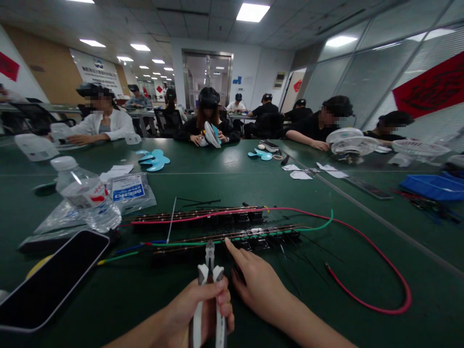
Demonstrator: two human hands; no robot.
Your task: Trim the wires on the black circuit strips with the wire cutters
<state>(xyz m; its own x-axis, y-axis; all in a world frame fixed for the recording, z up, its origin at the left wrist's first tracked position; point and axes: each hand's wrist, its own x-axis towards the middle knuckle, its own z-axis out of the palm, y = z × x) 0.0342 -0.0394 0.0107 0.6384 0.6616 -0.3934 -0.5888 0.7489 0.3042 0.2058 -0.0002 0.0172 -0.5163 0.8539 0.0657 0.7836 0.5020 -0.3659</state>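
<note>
My left hand [203, 307] is wrapped round white-and-grey cutting pliers [209, 263], whose jaws point away from me at the near edge of the nearer black strip assembly [170, 252]. A green wire [197, 244] runs along that assembly and curves up past its right end. My right hand [255, 280] has its index finger stretched onto the wire, just right of the plier jaws; its other fingers are bent, and whatever lies under them is hidden. Behind lies a second strip assembly [250, 216] with a red cable [362, 237] along it, looping round on the right.
At the left are a phone [54, 280], a water bottle [87, 193] and plastic bags [139, 191]. Thin black offcuts [293, 275] lie near the strips. A blue tray [431, 187] is at the right. Across the table, people handle fan parts; blue fan blades [154, 159] lie there.
</note>
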